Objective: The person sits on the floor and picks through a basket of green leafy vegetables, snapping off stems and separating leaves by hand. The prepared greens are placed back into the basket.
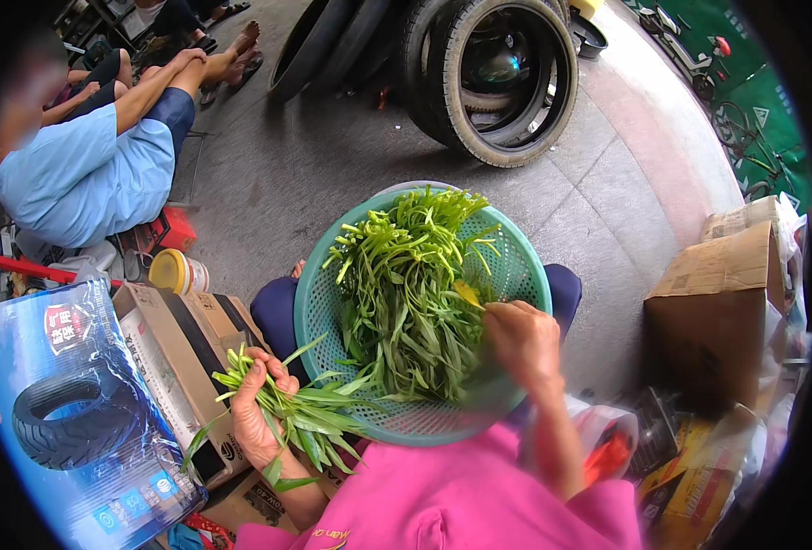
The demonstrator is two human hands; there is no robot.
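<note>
A green plastic colander basket rests on my lap between my knees. In it lies a big heap of water spinach, cut stems at the far side and long narrow leaves toward me. My left hand, left of the basket, is closed round a small bunch of water spinach; its leaves hang over the near rim. Over the basket's right side, my right hand has its fingers pinched together at a yellow leaf beside the heap. Some blur lies just below the right hand.
At the left stand a blue tyre box, brown cartons and a yellow-lidded tub. A person in light blue sits beyond them. Tyres stand ahead; a cardboard box and plastic bags are at right.
</note>
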